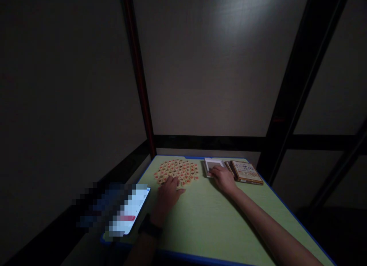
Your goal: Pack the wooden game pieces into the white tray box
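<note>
Many round, pale xiangqi pieces point(177, 167) with red and black markings lie in one layer at the back left of the table. My left hand point(169, 191) rests at the near edge of this cluster, its fingers spread over a few pieces and its thumb out to the side. Over the near side of a shallow white open box point(208, 166), my right hand point(223, 179) reaches in with fingers bent downward and together. Its fingertips are inside the box, and what they hold, if anything, is hidden. The box has a greyish bottom.
A brown printed box point(247, 172) lies just right of the white box, over another dark flat item. On the left table edge is a lit phone or tablet point(130, 212), partly pixelated. The green table point(206, 227) has a blue rim, with dark-framed walls close behind and left.
</note>
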{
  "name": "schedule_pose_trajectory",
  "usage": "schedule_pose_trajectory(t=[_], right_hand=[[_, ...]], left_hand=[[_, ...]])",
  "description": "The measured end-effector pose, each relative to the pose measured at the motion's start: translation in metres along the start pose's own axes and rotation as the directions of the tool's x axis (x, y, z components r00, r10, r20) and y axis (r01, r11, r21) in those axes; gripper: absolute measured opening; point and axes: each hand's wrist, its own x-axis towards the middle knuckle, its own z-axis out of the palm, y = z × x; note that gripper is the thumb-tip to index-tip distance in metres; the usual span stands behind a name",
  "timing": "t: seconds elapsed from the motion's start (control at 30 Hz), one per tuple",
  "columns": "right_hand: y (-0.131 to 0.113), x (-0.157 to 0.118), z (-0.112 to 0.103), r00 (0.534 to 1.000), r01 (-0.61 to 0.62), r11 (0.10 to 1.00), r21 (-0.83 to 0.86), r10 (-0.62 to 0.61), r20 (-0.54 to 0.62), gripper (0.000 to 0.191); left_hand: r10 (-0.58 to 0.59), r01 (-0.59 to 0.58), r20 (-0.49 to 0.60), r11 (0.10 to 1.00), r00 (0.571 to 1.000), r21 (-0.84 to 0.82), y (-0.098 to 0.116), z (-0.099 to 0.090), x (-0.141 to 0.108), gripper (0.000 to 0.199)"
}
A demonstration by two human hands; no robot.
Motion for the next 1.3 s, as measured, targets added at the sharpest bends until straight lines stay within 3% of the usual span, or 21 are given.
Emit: schedule_pose_trajectory(t=[0.17,0.3,0.37,0.43,0.53,0.6,0.73,0.83,0.9,1.13,1.3], right_hand=[[0.002,0.004,0.006,0.996,0.064,0.997,0.050,-0.061,-0.064,0.023],[-0.003,0.003,-0.002,0.947,0.121,0.992,-0.030,-0.124,-0.298,0.024],[-0.014,-0.003,-0.011,0.919,0.187,0.981,-0.044,-0.190,-0.346,0.025],[-0.031,-0.014,-0.020,0.921,0.280,0.959,-0.034,-0.279,-0.271,0.027],[-0.063,-0.032,-0.024,0.924,0.374,0.927,-0.001,-0.373,-0.079,0.028],[-0.081,-0.042,-0.023,0.902,0.424,0.905,0.034,-0.425,0.070,0.025],[-0.094,-0.048,-0.018,0.855,0.452,0.886,0.107,-0.464,0.231,0.020],[-0.090,-0.045,-0.018,0.861,0.426,0.898,0.109,-0.439,0.257,0.022],[-0.087,-0.044,-0.019,0.863,0.418,0.903,0.101,-0.429,0.268,0.023],[-0.084,-0.040,-0.028,0.866,0.386,0.898,0.211,-0.431,0.252,0.030],[-0.064,-0.026,-0.038,0.946,0.249,0.956,0.155,-0.274,0.172,0.036]], left_hand=[[-0.006,0.005,0.018,1.000,1.000,0.008,0.001,-0.001,0.000,0.017],[0.005,-0.005,0.018,1.000,1.000,0.003,0.001,-0.003,-0.001,0.016],[0.019,-0.019,0.001,1.000,1.000,0.009,0.002,-0.002,-0.002,0.013],[0.036,-0.035,-0.023,0.999,0.999,0.025,0.002,0.000,-0.003,0.012],[0.049,-0.046,-0.062,0.998,0.997,0.043,0.002,0.004,-0.004,0.020],[0.034,-0.032,-0.089,0.999,0.995,0.031,0.002,0.004,-0.003,0.025],[-0.139,0.147,-0.216,0.989,0.967,0.022,-0.004,-0.005,0.002,0.025],[-0.284,0.315,-0.311,0.948,0.907,0.052,-0.015,-0.013,0.005,0.024],[-0.321,0.362,-0.320,0.929,0.891,0.078,-0.022,-0.015,0.005,0.026],[-0.283,0.320,-0.241,0.938,0.928,0.130,-0.025,-0.013,0.003,0.029],[-0.288,0.321,-0.243,0.941,0.926,0.107,-0.026,-0.014,0.005,0.030]])
